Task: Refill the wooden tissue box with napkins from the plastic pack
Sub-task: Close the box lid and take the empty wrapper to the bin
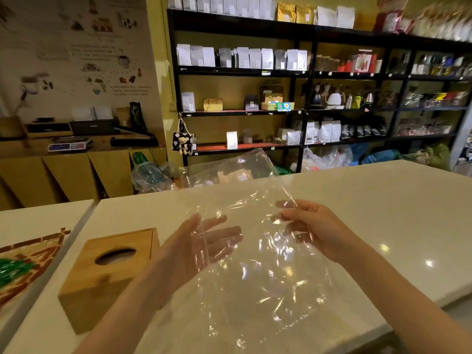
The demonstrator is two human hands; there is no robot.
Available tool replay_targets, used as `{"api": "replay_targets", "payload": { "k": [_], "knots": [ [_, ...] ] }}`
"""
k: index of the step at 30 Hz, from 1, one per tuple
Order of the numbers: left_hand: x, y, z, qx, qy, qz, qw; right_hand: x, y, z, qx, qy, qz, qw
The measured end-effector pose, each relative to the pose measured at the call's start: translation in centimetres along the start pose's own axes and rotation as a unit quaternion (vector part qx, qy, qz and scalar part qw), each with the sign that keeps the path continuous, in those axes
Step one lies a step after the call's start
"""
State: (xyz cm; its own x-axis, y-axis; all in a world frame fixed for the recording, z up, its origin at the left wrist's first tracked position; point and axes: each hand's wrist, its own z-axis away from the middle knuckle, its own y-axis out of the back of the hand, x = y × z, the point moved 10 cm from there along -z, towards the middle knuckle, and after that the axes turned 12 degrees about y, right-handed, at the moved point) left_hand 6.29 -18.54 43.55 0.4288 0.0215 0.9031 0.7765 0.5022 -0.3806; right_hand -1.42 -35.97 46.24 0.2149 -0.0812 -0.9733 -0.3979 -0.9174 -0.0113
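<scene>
Napkins are nowhere in our clear crinkled plastic pack (255,251) — right hand (310,229) pinching its edge, left hand (201,244) spread flat behind — so the square wooden tissue box (107,274) left of our fingers may stay unfilled.

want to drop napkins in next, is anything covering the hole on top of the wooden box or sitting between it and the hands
Nothing visible. The wooden tissue box sits beside the left hand, its oval opening uncovered. Both hands hold only the clear plastic pack; no napkins are visible.

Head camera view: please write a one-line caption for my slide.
Both hands, left and right, hold an empty clear plastic pack above the white counter, beside the wooden tissue box.
</scene>
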Motion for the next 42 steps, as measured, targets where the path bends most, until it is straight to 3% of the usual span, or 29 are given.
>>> {"api": "replay_targets", "payload": {
  "k": [8, 17, 26, 34, 37, 42],
  "knots": [
    [-0.4, 2.5, 0.4, 0.105, 0.011, -0.042, 0.994, 4.7, 1.3, 1.5, 0.069, -0.077, -0.017, 0.994],
    [-0.6, 3.7, 0.9, 0.187, -0.011, -0.104, 0.977, 5.3, 1.1, 2.6, 0.092, -0.05, -0.01, 0.994],
    [-1.8, 4.1, 1.7, 0.171, 0.025, -0.112, 0.979, 4.9, 0.8, 3.6, 0.068, -0.036, -0.04, 0.996],
    [-1.7, 4.2, 3.3, 0.223, -0.026, -0.039, 0.974, 3.3, 0.6, 4.9, 0.062, 0.025, -0.034, 0.997],
    [-0.6, 3.6, 4.6, 0.267, -0.065, -0.094, 0.957, 2.3, -0.1, 5.8, 0.012, 0.04, -0.025, 0.999],
    [-0.1, 1.5, 6.0, 0.268, -0.079, -0.162, 0.946, 1.3, 0.4, 7.7, -0.031, 0.062, 0.069, 0.995]
  ]
}}
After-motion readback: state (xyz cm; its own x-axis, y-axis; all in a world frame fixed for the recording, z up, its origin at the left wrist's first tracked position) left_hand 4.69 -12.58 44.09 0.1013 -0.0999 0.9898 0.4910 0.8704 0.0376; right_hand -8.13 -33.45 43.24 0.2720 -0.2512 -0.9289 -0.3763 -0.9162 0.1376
